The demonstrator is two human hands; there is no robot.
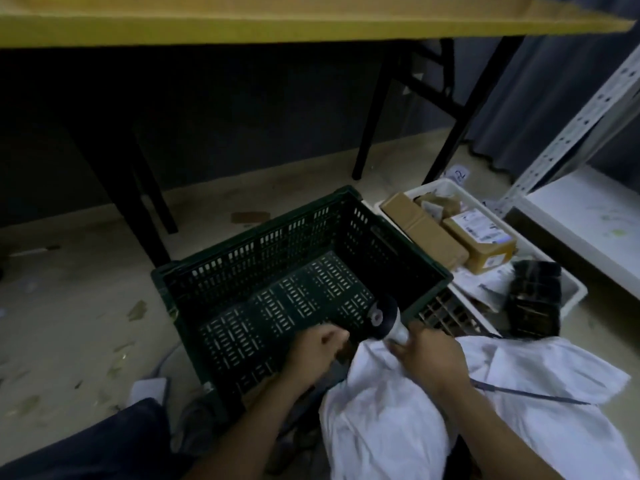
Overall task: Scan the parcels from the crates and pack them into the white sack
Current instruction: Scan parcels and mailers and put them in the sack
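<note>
A dark green slotted crate point(242, 271) stands on the floor in front of me with nothing in it. The white sack point(398, 420) lies crumpled at its near right corner. My right hand point(429, 358) grips the white handle of a barcode scanner point(384, 317), whose dark head points into the green crate. My left hand point(318, 348) is curled at the sack's top edge beside the crate; what it holds is blurred. A white crate point(575, 289) to the right holds brown cardboard parcels point(481, 244) and a black packet point(535, 299).
A yellow-topped table point(277, 19) on black legs point(381, 112) stands over the far side. White metal shelving point(588, 209) rises at the right. The floor is scattered with scraps and a cable. My knee in dark cloth fills the bottom left.
</note>
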